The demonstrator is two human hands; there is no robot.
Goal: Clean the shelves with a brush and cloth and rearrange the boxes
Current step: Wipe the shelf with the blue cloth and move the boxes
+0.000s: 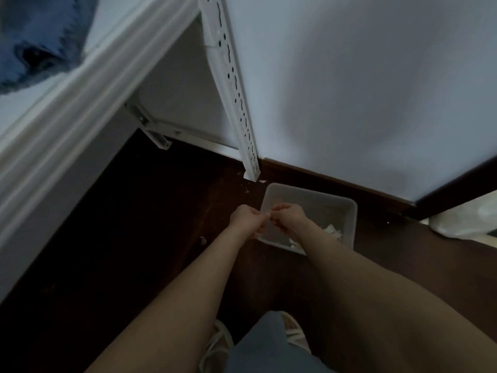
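Both hands meet, fingers curled, over a bin on the floor.

The left hand and right hand touch at the fingertips, curled in a pinch; blur hides whether anything small is between them. They hang above the near-left corner of a translucent bin, which holds white scraps and stands on the dark wooden floor just beside the foot of the slotted white upright. The blue cloth lies crumpled on the white shelf, well apart at upper left.
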